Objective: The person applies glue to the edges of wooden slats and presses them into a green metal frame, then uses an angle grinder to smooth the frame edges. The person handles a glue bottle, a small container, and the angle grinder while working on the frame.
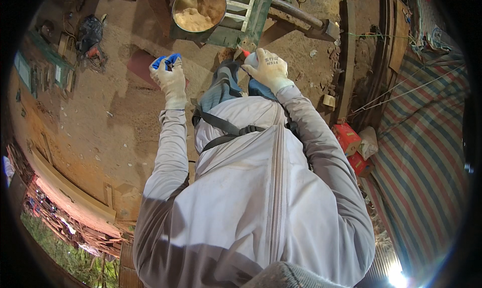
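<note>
Head view: the right hand (271, 69), in an off-white work glove, is closed around a white bottle (251, 60) with a red tip (245, 52). The bottle sits at the thumb and finger end of the grip, partly hidden by the glove, its tip pointing away from the palm toward the green slatted frame (259, 12). The left hand (169, 78), its glove blue at the fingers, is raised well apart from the bottle with fingers curled; whether they hold anything I cannot tell. Beyond both hands, a round pail (201, 31) contains tan powder (192, 20).
</note>
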### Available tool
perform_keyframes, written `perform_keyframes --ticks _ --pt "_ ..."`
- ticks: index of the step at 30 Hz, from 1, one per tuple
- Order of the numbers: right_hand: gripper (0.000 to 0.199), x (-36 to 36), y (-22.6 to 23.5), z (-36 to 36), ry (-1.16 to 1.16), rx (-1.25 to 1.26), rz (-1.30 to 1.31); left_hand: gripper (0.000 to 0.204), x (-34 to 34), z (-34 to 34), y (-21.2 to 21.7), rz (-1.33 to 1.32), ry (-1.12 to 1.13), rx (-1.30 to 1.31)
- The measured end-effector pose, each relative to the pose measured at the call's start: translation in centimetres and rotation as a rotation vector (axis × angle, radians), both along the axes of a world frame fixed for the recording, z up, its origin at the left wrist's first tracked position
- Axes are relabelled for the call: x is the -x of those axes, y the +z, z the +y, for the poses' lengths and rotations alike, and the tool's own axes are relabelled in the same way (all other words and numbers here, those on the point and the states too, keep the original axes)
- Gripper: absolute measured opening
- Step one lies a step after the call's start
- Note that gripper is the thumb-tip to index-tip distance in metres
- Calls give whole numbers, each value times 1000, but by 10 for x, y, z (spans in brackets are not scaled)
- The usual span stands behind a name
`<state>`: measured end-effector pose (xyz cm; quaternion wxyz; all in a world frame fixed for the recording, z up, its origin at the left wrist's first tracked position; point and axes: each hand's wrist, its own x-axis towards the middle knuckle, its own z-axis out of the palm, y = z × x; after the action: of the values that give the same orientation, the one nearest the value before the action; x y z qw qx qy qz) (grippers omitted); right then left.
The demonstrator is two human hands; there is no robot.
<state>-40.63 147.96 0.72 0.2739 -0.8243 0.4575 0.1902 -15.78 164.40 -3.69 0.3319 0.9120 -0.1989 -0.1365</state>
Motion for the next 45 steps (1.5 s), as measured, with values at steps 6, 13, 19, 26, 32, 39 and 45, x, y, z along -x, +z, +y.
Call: perform_keyframes --ticks 6,13,19,26,32,39,45 --pt "59 5 -1 3 32 -39 0 40 -2 5 -15 -23 -32 -33" --pt "60 8 1 4 55 -63 0 38 -3 2 -16 -29 -15 -32" --pt "62 7 -2 3 52 -20 -3 36 -4 1 -16 11 -1 29" --pt "60 8 -5 2 59 -19 -5 31 -1 2 -13 -14 30 -20" --pt "61 6 -9 -6 3 48 -68 31 -7 7 -30 51 48 99" --pt "61 -3 1 -20 0 30 2 30 -5 1 -19 28 40 -12" --pt "62 -6 -6 -28 -24 16 -6 35 -4 -9 -3 62 38 -16"
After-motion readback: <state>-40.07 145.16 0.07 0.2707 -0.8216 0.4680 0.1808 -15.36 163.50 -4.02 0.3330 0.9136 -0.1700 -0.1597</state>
